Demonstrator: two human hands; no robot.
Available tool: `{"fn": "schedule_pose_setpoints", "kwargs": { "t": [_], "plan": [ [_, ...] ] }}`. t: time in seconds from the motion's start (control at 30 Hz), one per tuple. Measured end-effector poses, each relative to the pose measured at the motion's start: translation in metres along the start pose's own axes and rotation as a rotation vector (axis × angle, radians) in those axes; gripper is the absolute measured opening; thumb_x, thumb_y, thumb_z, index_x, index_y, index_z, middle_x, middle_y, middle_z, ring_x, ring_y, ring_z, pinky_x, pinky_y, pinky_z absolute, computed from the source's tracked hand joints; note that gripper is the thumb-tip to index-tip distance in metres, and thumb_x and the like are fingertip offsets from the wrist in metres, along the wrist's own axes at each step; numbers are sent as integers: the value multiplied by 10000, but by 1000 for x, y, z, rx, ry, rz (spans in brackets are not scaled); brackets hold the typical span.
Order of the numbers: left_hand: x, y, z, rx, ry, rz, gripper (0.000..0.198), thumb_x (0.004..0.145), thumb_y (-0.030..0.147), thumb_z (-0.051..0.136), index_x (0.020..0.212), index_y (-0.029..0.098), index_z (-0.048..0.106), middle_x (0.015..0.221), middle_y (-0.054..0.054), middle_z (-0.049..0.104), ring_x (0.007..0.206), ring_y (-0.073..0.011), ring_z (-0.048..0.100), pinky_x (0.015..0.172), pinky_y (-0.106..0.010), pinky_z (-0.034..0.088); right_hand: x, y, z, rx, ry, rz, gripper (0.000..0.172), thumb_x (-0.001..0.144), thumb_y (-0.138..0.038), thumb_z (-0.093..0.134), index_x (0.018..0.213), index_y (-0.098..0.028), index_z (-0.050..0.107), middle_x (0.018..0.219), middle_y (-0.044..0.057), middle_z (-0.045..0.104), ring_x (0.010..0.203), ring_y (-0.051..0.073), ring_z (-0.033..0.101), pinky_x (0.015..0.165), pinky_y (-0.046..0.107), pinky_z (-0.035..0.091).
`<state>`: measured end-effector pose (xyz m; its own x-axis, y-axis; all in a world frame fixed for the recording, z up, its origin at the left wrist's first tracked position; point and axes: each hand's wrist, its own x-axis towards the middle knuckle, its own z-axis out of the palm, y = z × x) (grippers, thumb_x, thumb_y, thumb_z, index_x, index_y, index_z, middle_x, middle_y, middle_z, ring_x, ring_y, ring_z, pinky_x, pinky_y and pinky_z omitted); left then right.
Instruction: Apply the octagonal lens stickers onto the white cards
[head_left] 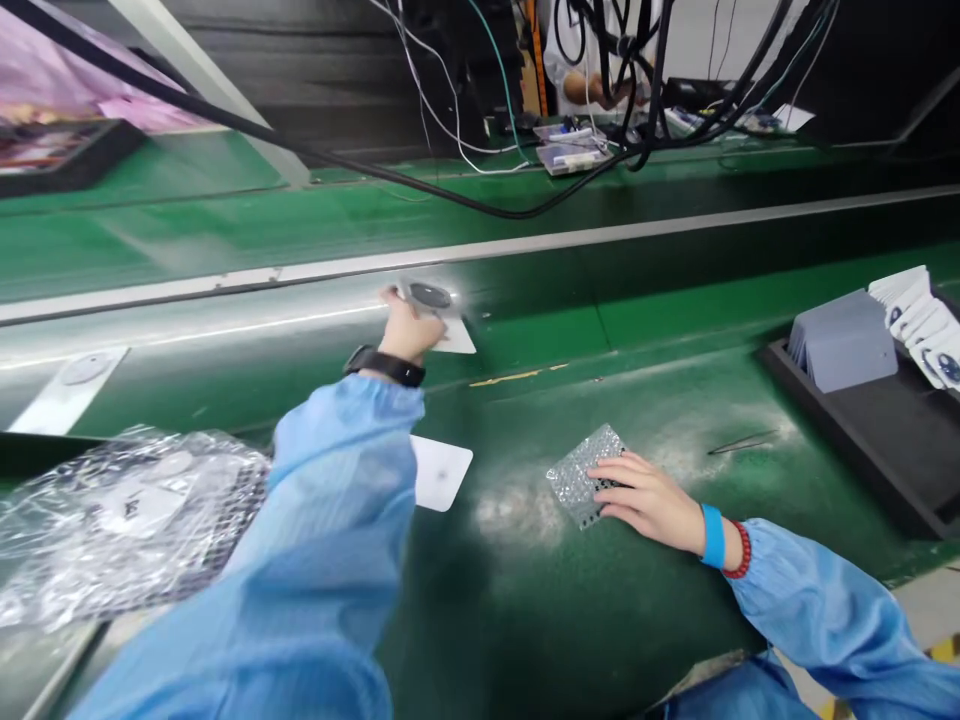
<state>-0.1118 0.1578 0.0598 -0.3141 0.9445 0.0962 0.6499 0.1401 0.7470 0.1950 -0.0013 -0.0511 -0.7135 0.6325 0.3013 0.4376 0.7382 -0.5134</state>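
Observation:
My left hand (407, 328) reaches far forward over the green conveyor belt (225, 240) and is closed on a flat white card with a dark round disc (439, 310) on it. My right hand (645, 497) rests near me on the green table, fingers lying on a small bubble-wrap pouch (581, 477) and curled at its edge. A blank white card (439, 472) lies on the table between my arms, partly hidden by my left sleeve.
A pile of clear plastic bags (124, 520) lies at the left. A black tray (885, 430) with stacked grey and white cards stands at the right. Thin tweezers (742, 443) lie beside it. Another carded disc (71, 385) rides the belt at left. Black cables (487, 205) hang overhead; another person works across the belt.

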Motion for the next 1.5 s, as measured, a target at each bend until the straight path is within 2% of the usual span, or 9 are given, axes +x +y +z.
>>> {"fn": "schedule_pose_setpoints", "kwargs": {
  "t": [0.1,0.2,0.33,0.53,0.67,0.83,1.2,1.37,1.5],
  "plan": [
    [-81,-3,-8,11,-104,-8,296,815,110,570,1066,167,715,987,-48,714,917,-211,669,806,-325,513,0,-3,-4,90,166,22,162,945,-228,580,1064,-201,688,1177,99,698,1131,240,632,978,476,526],
    [-176,-10,-3,-65,-285,-174,235,752,252,566,804,180,784,672,-49,720,600,-215,645,597,-318,510,4,-15,-10,189,354,127,196,934,-195,597,1113,-215,674,1126,91,711,1052,210,654,923,412,556],
    [-246,-6,34,-438,-347,-419,337,735,459,661,883,195,808,992,-97,773,968,-285,676,803,-332,520,6,-30,-9,214,428,137,249,928,-170,600,1158,-240,663,1115,87,701,1030,206,640,883,388,561],
    [-251,-2,79,-736,-354,-498,309,688,370,754,899,149,799,990,-109,778,967,-284,686,853,-343,506,3,-36,3,259,316,106,222,967,-197,526,1128,-221,678,1083,91,682,1000,202,633,838,370,571],
    [-253,-6,79,-803,-369,-543,258,653,335,777,828,148,803,910,-88,787,933,-263,689,853,-317,496,4,-35,6,272,343,147,167,958,-206,547,987,-206,711,983,78,689,898,183,655,784,339,580],
    [-252,-1,75,-912,-422,-660,283,643,382,786,742,117,779,708,-80,757,713,-225,692,656,-291,515,3,-35,4,134,311,85,185,972,-191,512,1010,-192,693,998,86,692,917,186,659,790,340,587],
    [-250,-6,78,-931,-336,-793,270,561,343,849,703,140,742,761,-60,759,752,-210,693,698,-295,523,7,-43,4,-209,248,-83,210,971,-74,412,935,-127,612,910,118,693,872,205,668,824,366,585],
    [-247,-9,64,-907,-405,-640,337,673,371,794,893,115,780,989,-119,769,999,-281,676,829,-307,515,2,-31,1,43,148,53,172,975,-113,383,908,-184,525,1038,118,671,972,201,659,811,337,580],
    [-255,-24,33,-807,-201,-584,718,708,304,786,1373,203,537,1189,-96,713,1012,-258,681,771,-285,537,-10,-19,-11,159,152,183,173,977,-121,386,884,-212,500,1006,95,676,940,188,669,811,333,562]
  ]
}}
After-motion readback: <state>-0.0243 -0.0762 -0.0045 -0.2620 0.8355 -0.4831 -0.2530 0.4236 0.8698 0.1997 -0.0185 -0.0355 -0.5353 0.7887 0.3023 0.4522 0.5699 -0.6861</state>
